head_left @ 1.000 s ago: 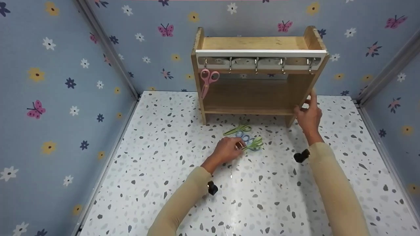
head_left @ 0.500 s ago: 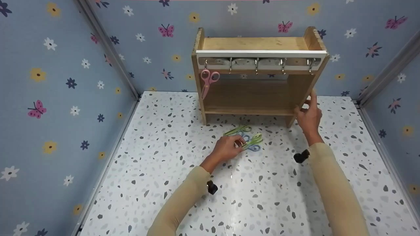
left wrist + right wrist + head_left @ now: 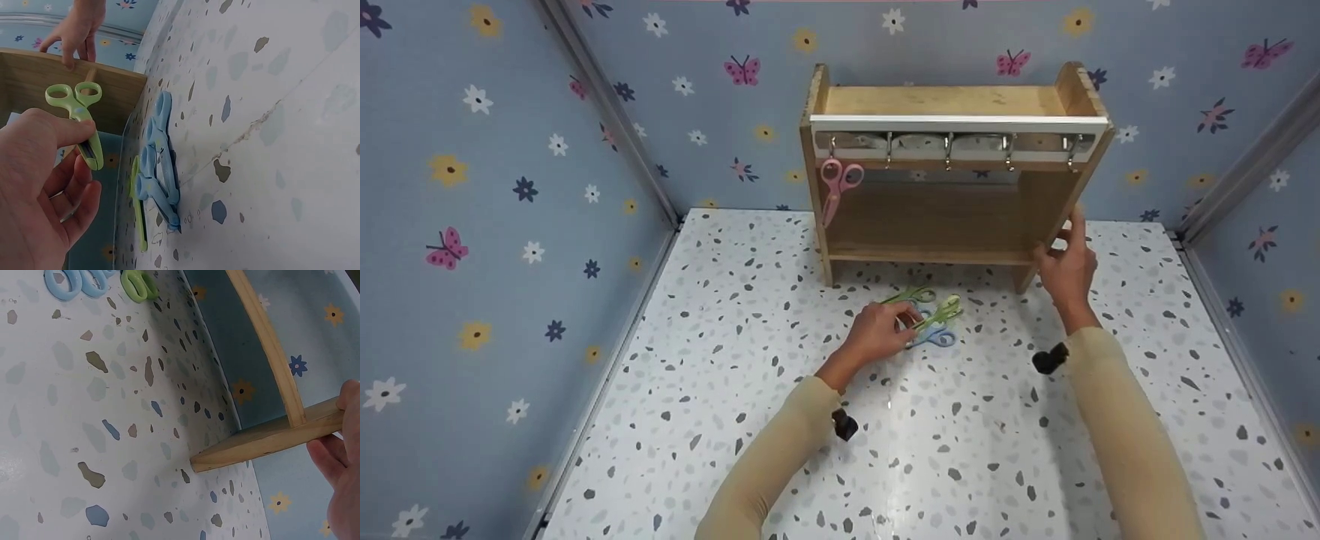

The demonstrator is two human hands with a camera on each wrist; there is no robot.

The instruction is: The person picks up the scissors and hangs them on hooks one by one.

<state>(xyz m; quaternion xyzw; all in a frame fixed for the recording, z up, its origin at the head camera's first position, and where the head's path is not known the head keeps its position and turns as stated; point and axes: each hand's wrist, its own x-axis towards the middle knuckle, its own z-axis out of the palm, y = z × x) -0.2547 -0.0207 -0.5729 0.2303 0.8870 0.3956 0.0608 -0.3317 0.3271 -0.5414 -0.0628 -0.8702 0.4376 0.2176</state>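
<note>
My left hand [image 3: 877, 334] pinches a pair of green scissors [image 3: 93, 143] by the blades between thumb and fingers. Its handle loops point up and away, above the table in the left wrist view. Below it lie two pairs of blue scissors [image 3: 170, 174], overlapping, and a second green pair [image 3: 140, 228] beside them. My right hand [image 3: 1067, 266] grips the right side panel [image 3: 264, 445] of a wooden shelf rack [image 3: 930, 256], low near its leg. Pink scissors [image 3: 830, 201] hang by a handle loop from the rack's leftmost hook.
A white rail [image 3: 960, 120] with several metal hooks [image 3: 948, 154] runs across the rack's upper front. The rack stands at the back of a speckled white table [image 3: 720, 337], close to the flower-patterned wall [image 3: 690, 67]. Patterned panels also flank both sides.
My left hand has lifted the green scissors slightly up from the blue ones, uncovering more of a blue pair. My right hand stays on the rack.
</note>
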